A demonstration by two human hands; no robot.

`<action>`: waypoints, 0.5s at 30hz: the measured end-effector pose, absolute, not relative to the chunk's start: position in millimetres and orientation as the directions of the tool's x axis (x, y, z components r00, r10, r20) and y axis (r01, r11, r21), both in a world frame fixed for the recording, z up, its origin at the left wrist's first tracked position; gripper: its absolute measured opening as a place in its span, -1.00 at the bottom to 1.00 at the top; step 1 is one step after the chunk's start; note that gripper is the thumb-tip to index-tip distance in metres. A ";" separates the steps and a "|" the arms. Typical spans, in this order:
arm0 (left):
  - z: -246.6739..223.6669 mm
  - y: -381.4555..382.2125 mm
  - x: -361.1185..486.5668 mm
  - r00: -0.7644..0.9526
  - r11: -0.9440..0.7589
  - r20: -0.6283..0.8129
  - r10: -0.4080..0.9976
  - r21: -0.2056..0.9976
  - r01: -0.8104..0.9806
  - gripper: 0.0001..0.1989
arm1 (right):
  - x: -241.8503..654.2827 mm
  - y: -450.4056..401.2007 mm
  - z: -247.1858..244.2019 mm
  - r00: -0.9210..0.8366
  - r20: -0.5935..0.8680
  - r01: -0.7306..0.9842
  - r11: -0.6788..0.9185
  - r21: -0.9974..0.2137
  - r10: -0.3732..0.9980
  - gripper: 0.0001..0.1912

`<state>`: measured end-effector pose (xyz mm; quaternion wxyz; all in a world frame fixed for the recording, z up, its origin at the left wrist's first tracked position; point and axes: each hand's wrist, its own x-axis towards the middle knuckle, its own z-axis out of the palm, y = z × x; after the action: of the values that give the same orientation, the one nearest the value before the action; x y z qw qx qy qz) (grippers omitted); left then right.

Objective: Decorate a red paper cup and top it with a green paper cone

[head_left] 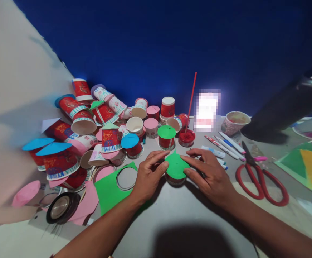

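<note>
A green paper circle (176, 165) with a small point at its far edge lies over the top of a paper cup (175, 180), whose side shows only as a narrow dark strip. My left hand (151, 173) has its thumb and curled fingers at the circle's left edge. On the opposite edge, the thumb and fingertips of my right hand (209, 172) press against the same paper. Just behind stands a red cup topped with another green circle (166, 132). Left of my hands lies a green sheet (109, 195) with a round hole cut out.
Many decorated paper cups (61, 163) are heaped at left near a tape roll (61, 208). A stick stands in a red tub (186, 138) at the back. To the right lie several markers (229, 145), red-handled scissors (262, 179) and a patterned cup (235, 123).
</note>
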<state>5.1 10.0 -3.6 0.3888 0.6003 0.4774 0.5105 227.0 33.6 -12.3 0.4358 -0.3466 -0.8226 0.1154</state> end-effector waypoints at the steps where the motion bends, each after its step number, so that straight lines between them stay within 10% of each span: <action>1: -3.8 10.1 4.4 0.044 -0.251 0.247 0.968 0.949 0.192 -0.65 | 226.9 33.5 -11.8 -0.378 0.633 0.470 0.729 -0.497 0.675 -0.66; 15: 1.0 11.8 3.4 0.197 -0.251 0.210 0.958 0.944 0.216 -0.63 | 227.1 35.2 -11.1 -0.424 0.575 0.456 0.714 -0.532 0.699 -0.65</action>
<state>3.4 11.8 1.0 0.4152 0.6529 0.4495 0.4464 227.1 35.2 -11.1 0.4087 -0.3479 -0.8306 0.1488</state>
